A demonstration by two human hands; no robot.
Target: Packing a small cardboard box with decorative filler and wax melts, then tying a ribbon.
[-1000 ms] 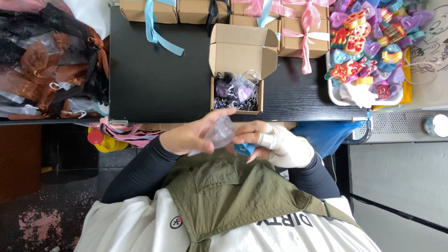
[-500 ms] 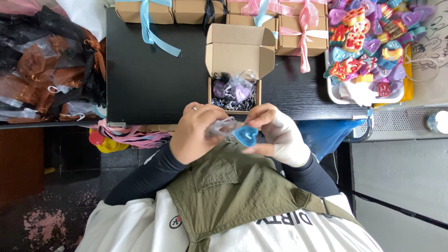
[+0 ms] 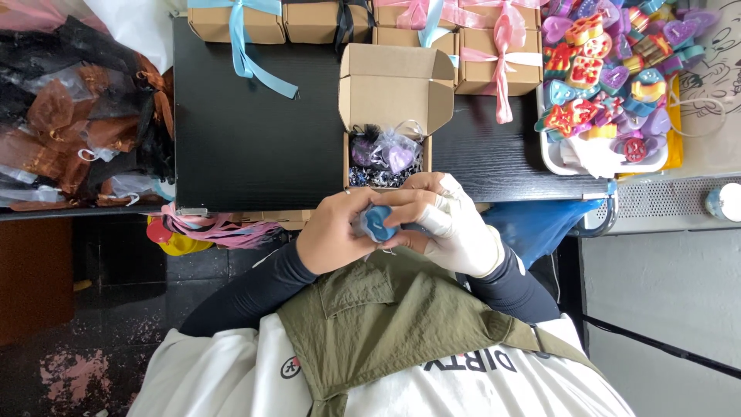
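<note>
My left hand [image 3: 332, 235] and my right hand [image 3: 451, 224], which wears a white glove, meet just below the table's front edge. Together they hold a small blue heart-shaped piece [image 3: 378, 224] partly wrapped in a sheer pouch. Right above them an open brown cardboard box [image 3: 394, 93] stands on the black table [image 3: 247, 139]. Inside it lies a purple heart in a sheer pouch [image 3: 390, 154] on dark shredded filling.
Closed brown boxes tied with blue, black and pink ribbons [image 3: 239, 23] line the back. A white tray of colourful heart-shaped pieces [image 3: 610, 69] sits at the right. Dark and brown sheer bags [image 3: 69, 123] are piled at the left. Loose pink ribbons [image 3: 216, 228] hang off the front edge.
Both hands have closed in around the pouch. The blue heart, barely visible a second ago, now sits between the fingers, and the hands have shifted slightly toward the box.
</note>
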